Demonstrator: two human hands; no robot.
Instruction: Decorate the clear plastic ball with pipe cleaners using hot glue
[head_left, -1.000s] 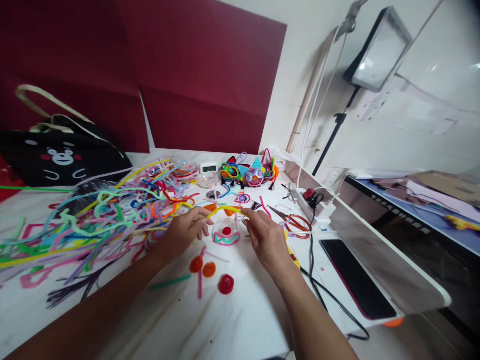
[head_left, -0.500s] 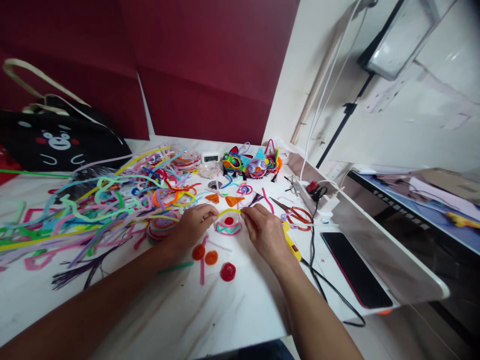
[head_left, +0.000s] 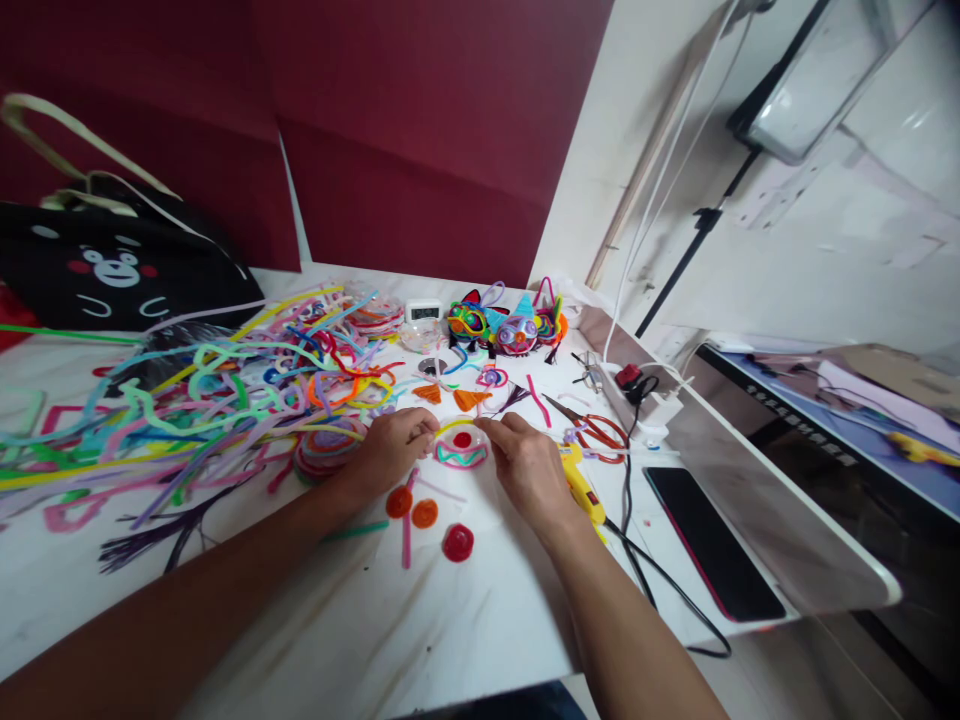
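A short yellow pipe cleaner (head_left: 456,422) arches along the top edge of a clear round piece (head_left: 448,440). My left hand (head_left: 401,447) pinches at its left end, and my right hand (head_left: 519,460) pinches at its right end. On the clear piece sit a red coil (head_left: 463,440) and a mint zigzag strip (head_left: 460,459), with a pink strip along the lower rim. Closer to me lie two orange coils (head_left: 425,514), a larger red coil (head_left: 458,542) and a pink strip (head_left: 406,540). Two orange triangles (head_left: 471,401) lie just beyond my hands.
A tangled heap of pipe cleaners (head_left: 247,390) spreads over the left. Finished colourful ornaments (head_left: 516,330) stand at the back. To the right are scissors (head_left: 600,432), a yellow glue gun (head_left: 579,482) with a black cord, a phone (head_left: 712,540) and a power strip (head_left: 637,400).
My right hand's fingers have moved slightly left along the yellow strip, and the strip's right end sits closer to the clear piece. The whole view has shifted slightly.
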